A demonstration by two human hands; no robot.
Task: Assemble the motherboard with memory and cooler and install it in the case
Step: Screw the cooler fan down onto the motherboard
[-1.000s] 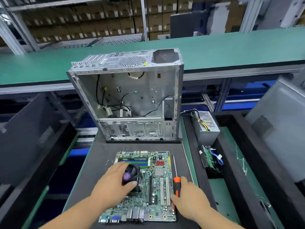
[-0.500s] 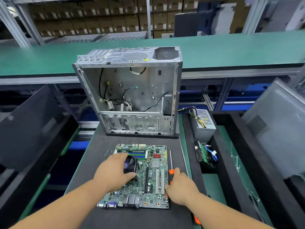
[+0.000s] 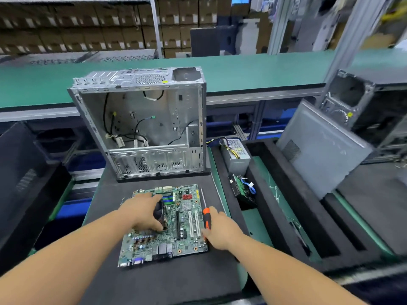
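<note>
Between the earlier frames and this one, little shifted on the mat: the motherboard [image 3: 167, 225] stayed flat on the black mat [image 3: 154, 280], near edge toward the person, and both hands held roughly the same stations. Right hand [image 3: 221, 231] had closed further over the screwdriver [image 3: 206, 219]; a second ago the orange-and-black handle showed more fully, now only its far part showed past the fingers, thin shaft pointing away along the board's right edge. Grip appeared curled round the handle, tool still lying low beside the board rather than lifted.

Left hand [image 3: 144, 213] remained cupped over the cooler [image 3: 160, 213], fingers bent round its left side and top, thumb at the near edge. Whether it pressed down or merely steadied could not be told.

Memory [image 3: 167, 198] sat in the slots at the board's far edge, just beyond the cooler.

Case [image 3: 143, 124] stood open on its side at the far end of the mat, well apart from the board, loose cables hanging inside.

Judgement: cooler placed but probably not yet fastened; picking up the screwdriver suggests screws come next. Board installation not started.
</note>
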